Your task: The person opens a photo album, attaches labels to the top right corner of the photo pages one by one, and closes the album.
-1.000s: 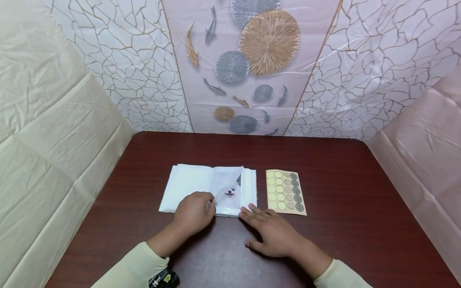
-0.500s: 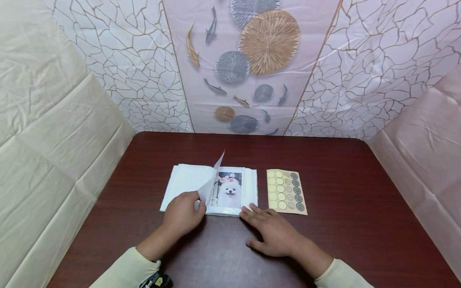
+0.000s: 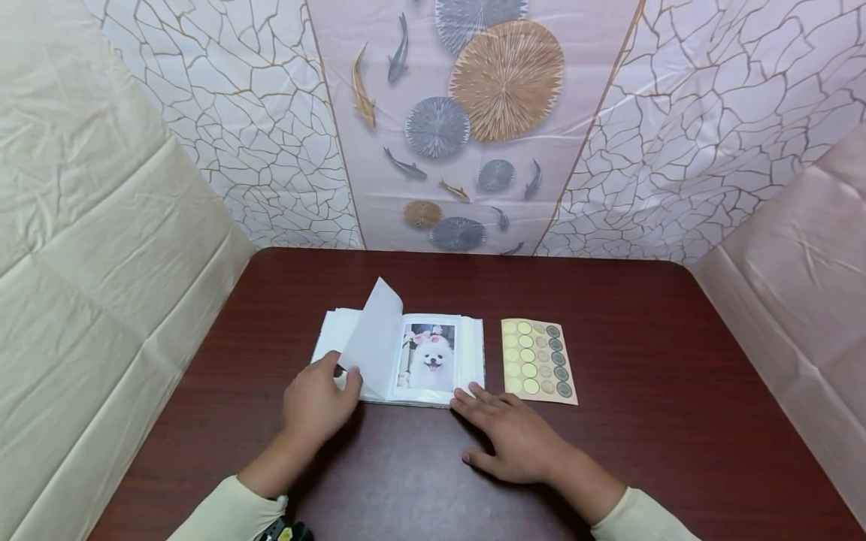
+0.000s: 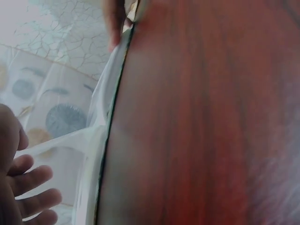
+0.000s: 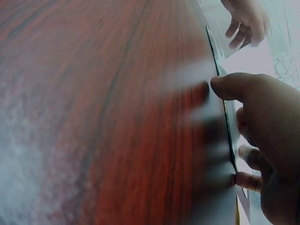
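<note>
An open photo album (image 3: pixel 470 353) lies on the dark red table. Its right side shows a photo of a white dog (image 3: pixel 431 361) with pink flowers on its head. My left hand (image 3: pixel 319 394) pinches a raised white page (image 3: pixel 374 342) by its edge, between thumb and fingers, over the album's left half. In the left wrist view the page (image 4: pixel 56 145) rises from the album beside my left hand (image 4: pixel 23 183). My right hand (image 3: pixel 510 436) rests with fingers spread, fingertips on the album's lower right corner. The right wrist view shows that hand (image 5: pixel 276 136) along the album's edge.
Right of the album lies a sheet of round stickers (image 3: pixel 539 361), in yellow, tan and dark grey columns. The table (image 3: pixel 643 346) ends at a patterned cloth backdrop (image 3: pixel 271 135), with plain cloth hanging at both sides.
My left hand has moved left, lifting the page off the dog photo and turning it toward the left half. The photo is now uncovered. My right hand has stayed in place.
</note>
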`<state>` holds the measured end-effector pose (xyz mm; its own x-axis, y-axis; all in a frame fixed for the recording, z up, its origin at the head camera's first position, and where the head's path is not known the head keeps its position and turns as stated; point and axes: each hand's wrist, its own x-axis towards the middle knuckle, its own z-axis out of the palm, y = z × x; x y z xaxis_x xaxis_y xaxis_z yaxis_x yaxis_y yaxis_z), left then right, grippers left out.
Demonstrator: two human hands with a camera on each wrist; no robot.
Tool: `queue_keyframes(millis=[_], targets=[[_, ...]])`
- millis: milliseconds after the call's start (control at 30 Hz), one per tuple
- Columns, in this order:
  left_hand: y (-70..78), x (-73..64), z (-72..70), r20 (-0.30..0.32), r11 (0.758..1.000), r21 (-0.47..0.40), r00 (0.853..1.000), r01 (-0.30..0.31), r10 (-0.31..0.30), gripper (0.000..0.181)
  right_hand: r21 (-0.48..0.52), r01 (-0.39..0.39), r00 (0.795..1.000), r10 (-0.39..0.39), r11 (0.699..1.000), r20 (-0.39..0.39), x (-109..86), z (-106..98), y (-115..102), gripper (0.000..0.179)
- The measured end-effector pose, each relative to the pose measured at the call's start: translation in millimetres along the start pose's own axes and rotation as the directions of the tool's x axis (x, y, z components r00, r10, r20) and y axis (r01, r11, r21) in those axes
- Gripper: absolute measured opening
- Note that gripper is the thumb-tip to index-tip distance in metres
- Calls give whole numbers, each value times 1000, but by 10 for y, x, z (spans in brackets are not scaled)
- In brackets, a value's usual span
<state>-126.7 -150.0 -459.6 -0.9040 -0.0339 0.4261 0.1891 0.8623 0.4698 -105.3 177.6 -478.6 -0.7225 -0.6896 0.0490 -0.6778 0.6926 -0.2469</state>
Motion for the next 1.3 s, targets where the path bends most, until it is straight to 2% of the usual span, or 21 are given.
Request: queue_keyframes(millis=[133,300,400,533,667,800,867,967,1100,1300], targets=[[-62,29,-55,-69,999,-11,996,49,-49,14,-5,2,1000,-2,1000,-4,1,7,7,73],[-153,40,-97,-63,996,33,995,79,-76,17,-2,3,1000,-3,1000,-3,1,-5,3,73],[-221,41,-111,-31,993,78,996,84,-82,20,0,4,1000,-4,1000,-6,5,-14,0,73],[-309,46,-123,63,982,160,991,103,-114,24,-1,4,1000,-4,1000,-7,8,-19,-1,73],[-374,40,-133,185,963,236,967,127,-173,27,2,3,1000,-3,1000,-6,11,-10,-1,73],[-413,22,-123,263,950,277,940,143,-218,29,4,3,1000,-3,1000,-7,13,0,-1,73],[-421,16,-114,278,946,287,932,152,-234,31,7,3,1000,-3,1000,-7,12,3,-1,73],[-426,19,-102,274,944,280,927,177,-255,33,7,4,1000,-4,1000,-5,12,7,1,72],[-415,31,-95,264,945,263,928,193,-263,37,0,3,1000,-3,1000,-3,5,8,9,72],[-375,46,-84,264,949,260,932,179,-248,29,-8,5,1000,-6,1000,-8,-2,-1,18,71]])
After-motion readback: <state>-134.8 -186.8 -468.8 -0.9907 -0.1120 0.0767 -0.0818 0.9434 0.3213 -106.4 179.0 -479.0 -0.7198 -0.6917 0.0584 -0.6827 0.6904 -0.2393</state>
